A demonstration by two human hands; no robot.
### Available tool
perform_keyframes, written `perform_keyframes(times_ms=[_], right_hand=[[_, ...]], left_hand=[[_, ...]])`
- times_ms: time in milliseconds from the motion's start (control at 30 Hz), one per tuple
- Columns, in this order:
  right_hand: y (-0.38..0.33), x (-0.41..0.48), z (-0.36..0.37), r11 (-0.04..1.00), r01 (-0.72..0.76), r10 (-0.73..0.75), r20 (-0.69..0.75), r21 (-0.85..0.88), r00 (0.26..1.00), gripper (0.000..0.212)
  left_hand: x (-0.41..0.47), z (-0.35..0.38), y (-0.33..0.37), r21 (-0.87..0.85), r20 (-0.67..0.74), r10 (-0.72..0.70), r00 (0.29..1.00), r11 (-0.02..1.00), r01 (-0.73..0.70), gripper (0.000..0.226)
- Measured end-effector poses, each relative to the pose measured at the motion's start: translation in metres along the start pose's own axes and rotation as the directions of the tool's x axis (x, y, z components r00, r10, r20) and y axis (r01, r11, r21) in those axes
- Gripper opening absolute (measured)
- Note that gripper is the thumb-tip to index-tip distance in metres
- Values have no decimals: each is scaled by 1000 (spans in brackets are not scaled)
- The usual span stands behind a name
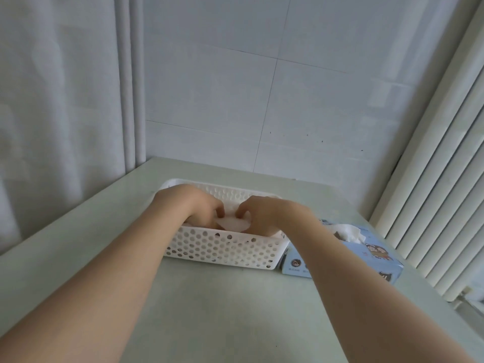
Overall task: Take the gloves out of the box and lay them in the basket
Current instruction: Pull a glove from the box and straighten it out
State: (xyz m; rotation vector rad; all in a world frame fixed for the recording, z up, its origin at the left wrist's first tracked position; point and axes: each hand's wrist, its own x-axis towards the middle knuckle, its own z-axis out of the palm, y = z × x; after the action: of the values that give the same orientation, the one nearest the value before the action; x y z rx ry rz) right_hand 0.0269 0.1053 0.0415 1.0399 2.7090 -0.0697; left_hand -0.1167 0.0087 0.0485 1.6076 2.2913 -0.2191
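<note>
Left hand point(199, 205) and right hand point(265, 211) sit in the basket point(222, 248), curled fingers pinching a glove point(233, 224); box point(366, 258) just beside.

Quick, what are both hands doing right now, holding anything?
Left hand: fingers curled, pinching the glove inside the basket.
Right hand: fingers curled, pinching the same glove.
</note>
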Motion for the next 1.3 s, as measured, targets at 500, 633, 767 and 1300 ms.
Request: perform_keyframes(times_ms=[500, 633, 767, 1300], right_hand=[[29, -33, 17, 915, 186, 89, -630, 357, 771, 28], [55, -47, 36, 902, 136, 217, -700, 411, 680, 37], [81, -69, 50, 908, 16, 293, -661, 419, 691, 25], [136, -84, 82, 935, -158, 344, -705, 317, 620, 17]], left_hand=[[-6, -5, 39, -37, -411, 139, 901, 985, -169, 27], [-9, 10, 77, -15, -615, 263, 743, 939, -345, 23], [-7, 33, 109, 49, -664, 370, 649, 888, -456, 45], [4, 74, 131, 494, -593, 546, 592, 827, -269, 58]])
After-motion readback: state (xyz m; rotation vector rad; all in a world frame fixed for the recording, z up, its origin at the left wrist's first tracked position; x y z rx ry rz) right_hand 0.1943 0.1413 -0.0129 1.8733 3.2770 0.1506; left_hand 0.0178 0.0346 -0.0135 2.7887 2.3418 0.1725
